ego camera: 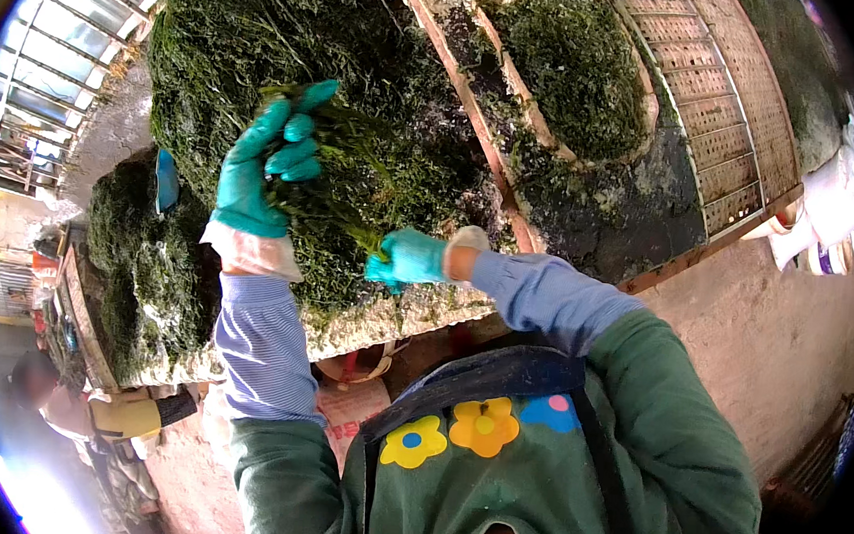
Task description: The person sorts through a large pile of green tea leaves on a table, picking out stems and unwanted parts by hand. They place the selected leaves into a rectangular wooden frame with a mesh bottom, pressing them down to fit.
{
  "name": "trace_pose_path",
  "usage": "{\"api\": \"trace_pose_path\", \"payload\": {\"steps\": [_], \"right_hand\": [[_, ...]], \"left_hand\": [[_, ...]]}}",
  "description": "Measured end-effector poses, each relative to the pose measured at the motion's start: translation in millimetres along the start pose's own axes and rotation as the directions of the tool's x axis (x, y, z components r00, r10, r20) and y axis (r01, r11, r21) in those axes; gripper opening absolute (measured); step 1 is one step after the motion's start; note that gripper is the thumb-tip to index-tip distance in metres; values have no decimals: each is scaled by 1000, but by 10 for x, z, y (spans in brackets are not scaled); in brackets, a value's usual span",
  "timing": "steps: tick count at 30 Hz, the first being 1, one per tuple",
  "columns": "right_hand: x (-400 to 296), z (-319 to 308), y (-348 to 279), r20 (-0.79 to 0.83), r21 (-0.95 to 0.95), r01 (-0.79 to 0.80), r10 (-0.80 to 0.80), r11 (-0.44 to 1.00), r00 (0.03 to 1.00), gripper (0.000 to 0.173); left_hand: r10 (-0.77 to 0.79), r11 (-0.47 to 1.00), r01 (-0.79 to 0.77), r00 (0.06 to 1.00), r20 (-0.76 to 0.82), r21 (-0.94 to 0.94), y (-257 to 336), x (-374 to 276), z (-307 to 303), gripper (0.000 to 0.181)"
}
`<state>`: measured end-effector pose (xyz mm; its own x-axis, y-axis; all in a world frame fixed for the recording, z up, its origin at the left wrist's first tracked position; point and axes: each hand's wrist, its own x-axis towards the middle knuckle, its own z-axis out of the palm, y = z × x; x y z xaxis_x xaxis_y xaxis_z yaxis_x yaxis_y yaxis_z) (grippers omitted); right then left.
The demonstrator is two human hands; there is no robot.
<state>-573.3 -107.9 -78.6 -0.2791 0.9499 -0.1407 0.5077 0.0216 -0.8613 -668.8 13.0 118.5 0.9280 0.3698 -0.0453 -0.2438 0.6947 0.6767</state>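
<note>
A big heap of dark green seaweed (266, 21) lies on the worktable before me, under both hands. My left hand (266, 160), in a teal rubber glove, is raised over the heap with curled fingers and seaweed strands about them. Lower and to the right, my right hand (414, 255) wears a similar glove and is closed on a bunch of seaweed strands (363, 236). Loose strands stretch between the two hands, partly blurred. How firmly the left fingers hold them is hard to see.
A wooden divider (460, 81) separates the heap from a smaller seaweed pile (574, 68) in a basket. Perforated trays (711, 101) stand right. A blue scoop-like piece (167, 180) rests on another heap (145, 267), near a co-worker (107, 415). White buckets (830, 254) stand far right.
</note>
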Motion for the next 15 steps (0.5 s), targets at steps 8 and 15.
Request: {"api": "trace_pose_path", "payload": {"steps": [8,15], "right_hand": [[-42,-828,-555,-683,-373,366,-519,853,514,19],[769,-1320,-337,-554,-515,105,-423,851,717,36]], "left_hand": [[103,987,-29,867,-487,156,-438,-412,-349,39],[39,998,-28,981,-188,61,-494,-505,-272,60]]}}
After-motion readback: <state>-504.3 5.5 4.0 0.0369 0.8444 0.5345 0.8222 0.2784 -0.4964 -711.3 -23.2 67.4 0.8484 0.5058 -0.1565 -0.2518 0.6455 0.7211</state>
